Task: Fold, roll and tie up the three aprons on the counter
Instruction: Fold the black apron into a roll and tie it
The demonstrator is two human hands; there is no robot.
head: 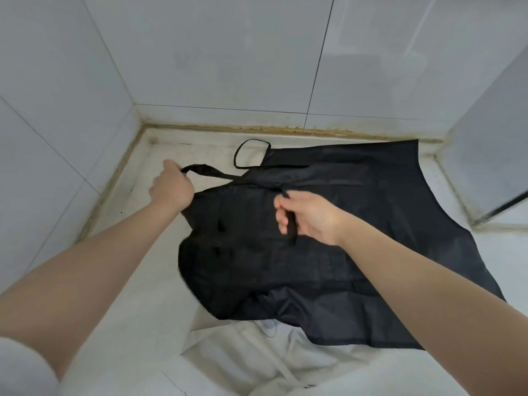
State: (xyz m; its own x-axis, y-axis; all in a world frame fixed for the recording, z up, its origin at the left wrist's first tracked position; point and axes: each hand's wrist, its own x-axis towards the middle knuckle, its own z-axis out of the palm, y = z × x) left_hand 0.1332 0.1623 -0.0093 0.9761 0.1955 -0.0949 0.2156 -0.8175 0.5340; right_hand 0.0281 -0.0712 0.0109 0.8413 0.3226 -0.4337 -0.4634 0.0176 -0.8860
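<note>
Gripping black apron [328, 252] straps w/ both hands, L [171, 188] & R [307, 214], beside tiled wall [200, 52].

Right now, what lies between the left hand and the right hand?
In the head view, black apron fabric and a taut black strap span the stretch between the left hand and the right hand; each hand pinches a strap.

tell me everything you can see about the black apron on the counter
The black apron looks like thin, slightly shiny fabric, spread out rumpled over the pale counter, its near edge hanging off the front. A thin cord loop lies near the back wall. The left hand grips one flat strap; the right hand pinches another.
</note>
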